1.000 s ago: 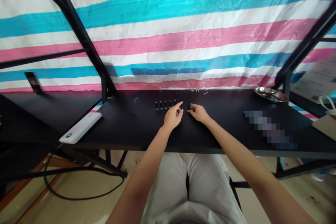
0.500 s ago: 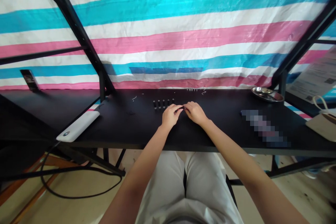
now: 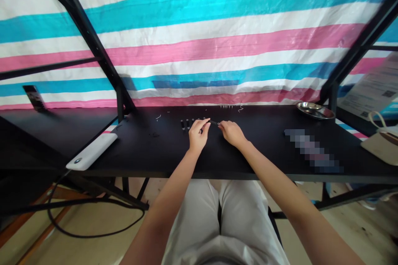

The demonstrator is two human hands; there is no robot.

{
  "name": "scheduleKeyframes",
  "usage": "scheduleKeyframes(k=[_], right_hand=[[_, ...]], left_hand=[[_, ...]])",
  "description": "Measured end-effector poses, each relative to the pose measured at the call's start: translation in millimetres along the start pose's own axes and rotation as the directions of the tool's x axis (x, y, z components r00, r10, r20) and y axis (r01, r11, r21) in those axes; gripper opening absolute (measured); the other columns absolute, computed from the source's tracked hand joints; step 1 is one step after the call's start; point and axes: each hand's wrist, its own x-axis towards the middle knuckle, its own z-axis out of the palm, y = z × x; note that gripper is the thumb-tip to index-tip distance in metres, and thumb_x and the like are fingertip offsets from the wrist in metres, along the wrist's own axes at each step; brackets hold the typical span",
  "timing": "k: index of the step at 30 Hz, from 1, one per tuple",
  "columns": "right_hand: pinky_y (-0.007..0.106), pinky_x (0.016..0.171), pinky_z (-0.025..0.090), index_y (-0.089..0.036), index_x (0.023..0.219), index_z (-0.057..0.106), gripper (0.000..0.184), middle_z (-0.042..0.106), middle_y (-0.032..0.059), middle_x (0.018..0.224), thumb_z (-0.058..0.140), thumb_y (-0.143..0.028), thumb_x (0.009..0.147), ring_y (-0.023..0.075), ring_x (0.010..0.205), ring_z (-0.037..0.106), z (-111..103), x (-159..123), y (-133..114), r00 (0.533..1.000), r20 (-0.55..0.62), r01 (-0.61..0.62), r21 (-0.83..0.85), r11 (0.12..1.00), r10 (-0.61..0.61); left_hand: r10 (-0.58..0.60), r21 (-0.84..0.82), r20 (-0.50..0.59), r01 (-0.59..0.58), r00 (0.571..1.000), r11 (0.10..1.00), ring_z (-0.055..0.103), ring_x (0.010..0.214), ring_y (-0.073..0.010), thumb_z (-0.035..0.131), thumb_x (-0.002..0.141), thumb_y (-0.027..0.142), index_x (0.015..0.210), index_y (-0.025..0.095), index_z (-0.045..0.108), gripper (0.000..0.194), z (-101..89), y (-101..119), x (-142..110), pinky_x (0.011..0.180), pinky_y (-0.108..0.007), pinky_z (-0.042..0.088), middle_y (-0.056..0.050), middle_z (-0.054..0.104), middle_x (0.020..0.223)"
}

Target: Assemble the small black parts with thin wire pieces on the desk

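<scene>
A thin dark rod-shaped piece spans the gap between my hands just above the black table. My left hand pinches its left end between thumb and fingertips. At its right end, the closed fingers of my right hand hold it, with a small pale ring-like tip showing there. Beyond my left hand a row of short black cylinders with grey ends stands on the table, partly hidden by that hand. What exactly the held piece is cannot be made out.
Several tiny pale pieces line the table's back edge, near a curled white thread. A metal dish lies at the back right, a blurred-out object before it. The white power bank-like box lies at left.
My hands came together from apart, and the dark piece is now held between them. Since half a second ago my left hand has drawn slightly left, baring more of the piece.
</scene>
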Motion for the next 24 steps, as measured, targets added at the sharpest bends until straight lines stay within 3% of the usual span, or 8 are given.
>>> scheduleKeyframes(k=[9,19,24], right_hand=[[0.028,0.065,0.028,-0.015,0.092,0.057,0.026,0.062,0.0082,0.081,0.033,-0.026,0.094,0.0187,0.074,0.052,1.0,0.4,0.5,1.0,0.016,0.02,0.002,1.0,-0.02],[0.028,0.067,0.031,-0.015,0.093,0.057,0.025,0.062,0.0078,0.081,0.034,-0.025,0.094,0.0183,0.073,0.052,0.0,-0.7,0.8,0.999,-0.033,0.031,0.051,0.998,-0.029],[0.029,0.068,0.033,-0.015,0.095,0.058,0.02,0.062,0.0083,0.083,0.038,-0.02,0.091,0.0191,0.076,0.053,0.2,-0.8,0.8,0.998,-0.043,0.057,0.07,0.996,-0.054]], left_hand=[[0.026,0.0,0.046,-0.026,0.999,1.0,0.052,0.063,-0.007,0.054,0.085,0.031,0.1,0.021,0.067,0.022,0.4,-1.4,-1.6,0.058,-0.019,0.045,-0.003,0.06,0.081],[0.015,-0.001,-0.005,-0.015,1.0,1.0,0.052,0.059,-0.0063,0.06,0.081,0.032,0.096,0.022,0.07,0.02,2.3,-1.2,-1.5,0.059,-0.02,0.046,-0.001,0.061,0.078],[0.031,0.041,0.1,-0.035,0.995,0.999,0.054,0.063,-0.0083,0.062,0.08,0.033,0.093,0.023,0.071,0.019,4.2,-4.3,-4.1,0.06,-0.022,0.047,-0.002,0.062,0.078]])
